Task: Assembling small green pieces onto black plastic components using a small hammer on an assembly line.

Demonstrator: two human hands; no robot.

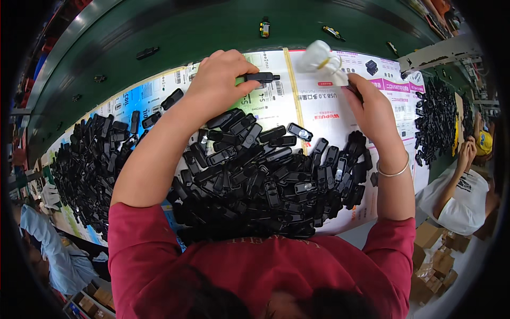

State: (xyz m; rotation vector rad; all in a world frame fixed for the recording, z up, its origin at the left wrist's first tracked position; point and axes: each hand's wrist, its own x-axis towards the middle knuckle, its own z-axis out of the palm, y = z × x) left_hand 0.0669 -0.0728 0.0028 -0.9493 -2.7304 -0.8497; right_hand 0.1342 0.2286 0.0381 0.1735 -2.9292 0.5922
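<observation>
My left hand is closed on a small black plastic casing, pinching it at one end close to the printed cardboard. A dark plug-like tip sticks out of the casing's right end. In my right hand is the dark handle of a hammer-like tool. Its head is wrapped in white material with a yellowish band, slightly blurred, and sits to the right of the casing, apart from it. Between my forearms lies a large heap of similar black casings, some with shiny faces.
Another heap of black casings spreads left of my left forearm, and more lie at the right. Beyond the printed cardboard, a green conveyor surface carries small electronic parts. Co-workers sit at both sides; boxes stand lower right.
</observation>
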